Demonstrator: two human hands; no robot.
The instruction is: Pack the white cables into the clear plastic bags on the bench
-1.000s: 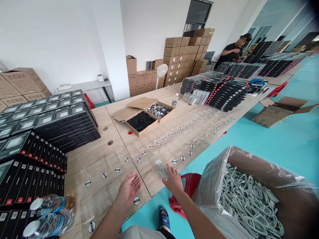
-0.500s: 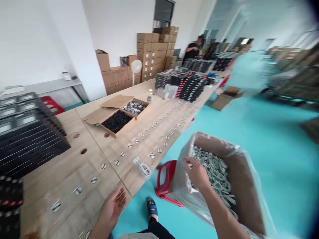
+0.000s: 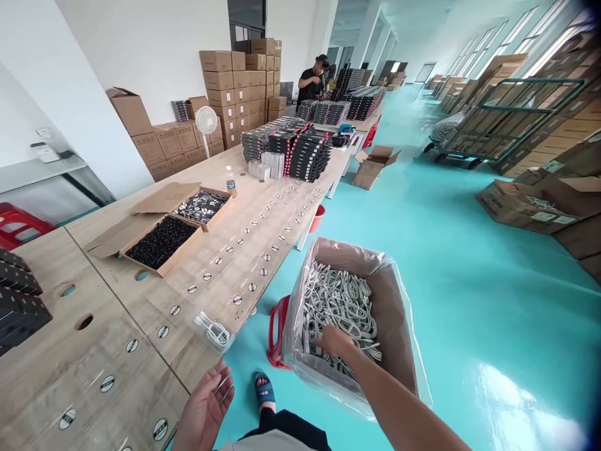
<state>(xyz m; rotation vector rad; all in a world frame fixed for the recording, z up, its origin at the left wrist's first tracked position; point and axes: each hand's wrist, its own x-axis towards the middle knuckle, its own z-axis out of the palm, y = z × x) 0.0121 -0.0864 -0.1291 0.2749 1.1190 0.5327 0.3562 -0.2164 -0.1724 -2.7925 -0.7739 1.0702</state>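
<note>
My right hand (image 3: 334, 341) reaches into a cardboard box (image 3: 392, 300) lined with clear plastic and rests on a mass of coiled grey-white cables (image 3: 338, 307). Its fingers sit among the coils, so I cannot tell whether they grip any. My left hand (image 3: 204, 407) lies palm up and open at the wooden table's edge (image 3: 183, 369), with thin pale lines across its fingers. A coiled white cable in a clear bag (image 3: 213, 330) lies on the table edge above that hand. Round black-and-white stickers (image 3: 174, 310) run in rows along the tabletop.
A red stool (image 3: 277, 332) stands against the box. Open cartons of black pieces (image 3: 159, 241) and silver-black pieces (image 3: 201, 207) sit on the table. Farther along are stacked black packages (image 3: 286, 150) and a person (image 3: 312, 81). Cartons on a trolley (image 3: 507, 119) stand across the turquoise floor.
My view has swung to the right. My right hand has moved from the bagged cable on the table into the box, down onto the coils. My left hand has drawn back toward the table edge.
</note>
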